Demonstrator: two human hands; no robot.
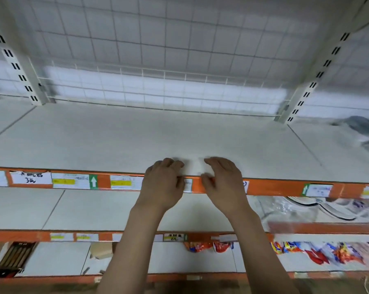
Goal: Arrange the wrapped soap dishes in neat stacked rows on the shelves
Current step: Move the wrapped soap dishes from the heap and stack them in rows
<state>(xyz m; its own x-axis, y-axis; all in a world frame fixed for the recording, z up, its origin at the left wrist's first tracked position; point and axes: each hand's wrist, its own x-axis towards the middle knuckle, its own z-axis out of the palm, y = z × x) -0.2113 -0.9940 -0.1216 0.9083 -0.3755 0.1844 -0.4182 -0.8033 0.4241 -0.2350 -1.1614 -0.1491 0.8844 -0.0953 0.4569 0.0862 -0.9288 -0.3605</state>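
Both my hands are at the front edge of the upper shelf point(137, 141), close together. Between them is a pale, blurred wrapped soap dish point(193, 167) that sits on the shelf's front edge. My left hand point(164, 183) grips its left side with curled fingers on top and the thumb at the front. My right hand point(221, 181) grips its right side the same way. On the shelf below, at the right, more wrapped soap dishes point(306, 206) lie in clear plastic, white with dark rims.
An orange price strip point(275, 187) with paper labels runs along the shelf's front. A wire grid back panel point(158, 85) closes the rear. Slotted uprights point(13, 60) stand at both sides. Lower shelves hold colourful packets point(328, 251) and a dark box point(13, 257).
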